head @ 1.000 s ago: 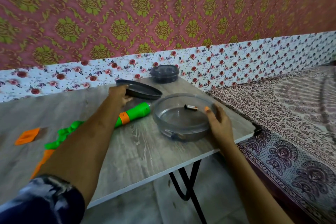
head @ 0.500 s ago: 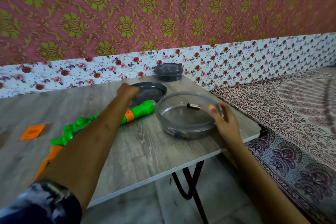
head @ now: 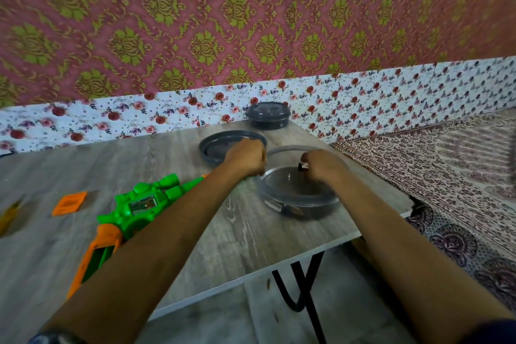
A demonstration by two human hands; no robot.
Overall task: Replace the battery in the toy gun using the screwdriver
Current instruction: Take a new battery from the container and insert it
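The green and orange toy gun (head: pixel 139 205) lies on the grey table, its battery bay facing up and uncovered. The bay's orange cover (head: pixel 69 203) rests on the table to the gun's left. My right hand (head: pixel 325 166) pinches a small battery (head: pixel 303 166) just above the open clear round container (head: pixel 296 201). My left hand (head: pixel 245 159) is curled into a fist over the gun's barrel tip, beside the container's rim; nothing shows in it. A blurred yellow object (head: pixel 9 213) at the left edge may be the screwdriver.
The container's dark lid (head: pixel 216 145) lies flat behind my left hand. A second, closed container (head: pixel 268 116) stands at the table's far edge by the wall. The table's front edge (head: pixel 279 268) runs diagonally above black legs. A patterned bedspread (head: pixel 446 176) lies to the right.
My left hand set the lid down on the table and drew back to the barrel tip. My right hand left the container's rim, reached inside and picked up the battery.
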